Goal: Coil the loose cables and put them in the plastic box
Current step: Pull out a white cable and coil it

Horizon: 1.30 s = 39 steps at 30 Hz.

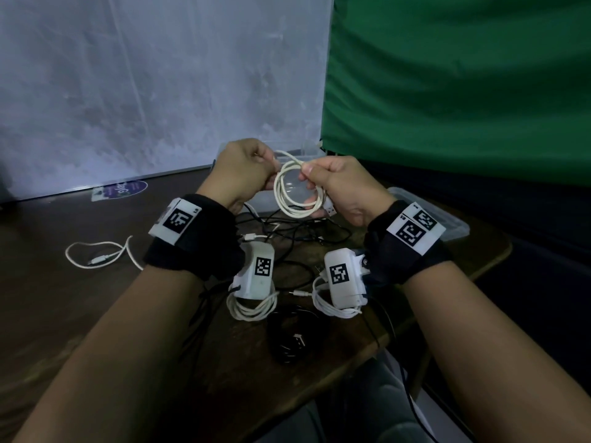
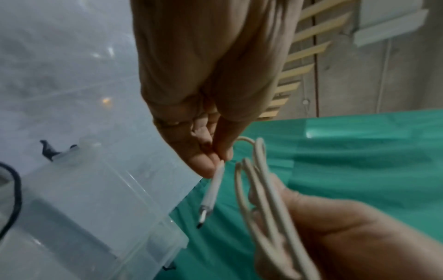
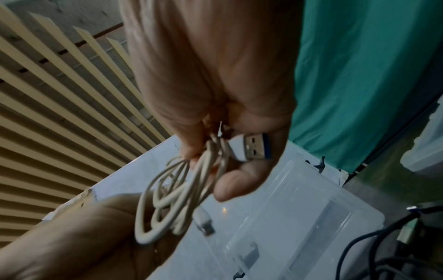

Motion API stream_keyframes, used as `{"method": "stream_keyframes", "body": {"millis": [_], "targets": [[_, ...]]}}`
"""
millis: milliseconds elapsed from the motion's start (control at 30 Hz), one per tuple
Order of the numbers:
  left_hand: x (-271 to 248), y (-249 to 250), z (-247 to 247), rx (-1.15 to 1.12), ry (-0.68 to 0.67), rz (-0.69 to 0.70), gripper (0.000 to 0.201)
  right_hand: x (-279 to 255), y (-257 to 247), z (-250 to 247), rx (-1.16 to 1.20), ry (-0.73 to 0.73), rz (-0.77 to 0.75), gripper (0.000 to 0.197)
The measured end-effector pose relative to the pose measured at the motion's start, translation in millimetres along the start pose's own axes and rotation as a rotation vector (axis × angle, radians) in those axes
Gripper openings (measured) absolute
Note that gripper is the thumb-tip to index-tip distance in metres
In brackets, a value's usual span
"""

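Though head view hides it, R wrist shows USB plug (image 3: 251,149).

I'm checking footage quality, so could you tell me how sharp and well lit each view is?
Head view: dim but sharp, black cables blend into the dark table. Left wrist view: the white cable and right hand are blurred. Right wrist view: the plug is fairly sharp, the left hand blurred.
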<state>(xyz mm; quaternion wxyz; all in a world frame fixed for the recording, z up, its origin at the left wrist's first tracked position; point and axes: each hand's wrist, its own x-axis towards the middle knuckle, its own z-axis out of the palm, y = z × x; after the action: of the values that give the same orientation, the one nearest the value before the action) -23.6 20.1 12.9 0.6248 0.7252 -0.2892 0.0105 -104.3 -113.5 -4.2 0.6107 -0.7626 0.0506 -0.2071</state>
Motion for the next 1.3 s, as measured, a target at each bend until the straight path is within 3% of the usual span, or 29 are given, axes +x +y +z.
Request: {"method": "stream_keyframes", "body": {"millis": [200, 333, 433, 600, 833, 933, 1033, 1200, 1300], "targets": [[3, 0, 0, -0.413, -0.091, -0.177, 0.018, 2, 0, 2, -0.012, 0.025, 0.011, 0.02], [0, 1, 3, -0.523, -0.187, -0.256, 0.012, 3, -1, 2, 0.011, 0.089, -0.026, 0.019], [-5, 7, 6, -0.496, -0.179, -0.22, 0.012, 4, -2, 0, 0.015, 0.159, -0.043, 0.022], [-7, 8, 14, -0.271, -0.115, -0.101, 0.013, 4, -1, -2, 0.01, 0.179, -0.063, 0.021], [-7, 3, 17, -0.085, -0.21, -0.059, 0.024, -1, -2, -3, 0.022, 0.131, -0.052, 0.02], [-10, 5, 18, -0.193, -0.277, -0.133, 0.029, -2, -4, -4, 0.071, 0.102, -0.042, 0.019], [-17, 9, 13, -0.27, -0.44, -0.187, 0.032, -4, -5, -10, 0.146, 0.056, -0.017, 0.017], [-26, 15, 6, -0.337, -0.702, -0.167, 0.018, -5, -8, -17, 0.188, 0.029, -0.018, 0.018], [-29, 19, 9, -0.249, -0.677, -0.153, 0.021, -4, -7, -14, 0.182, 0.026, 0.0, 0.024]]}}
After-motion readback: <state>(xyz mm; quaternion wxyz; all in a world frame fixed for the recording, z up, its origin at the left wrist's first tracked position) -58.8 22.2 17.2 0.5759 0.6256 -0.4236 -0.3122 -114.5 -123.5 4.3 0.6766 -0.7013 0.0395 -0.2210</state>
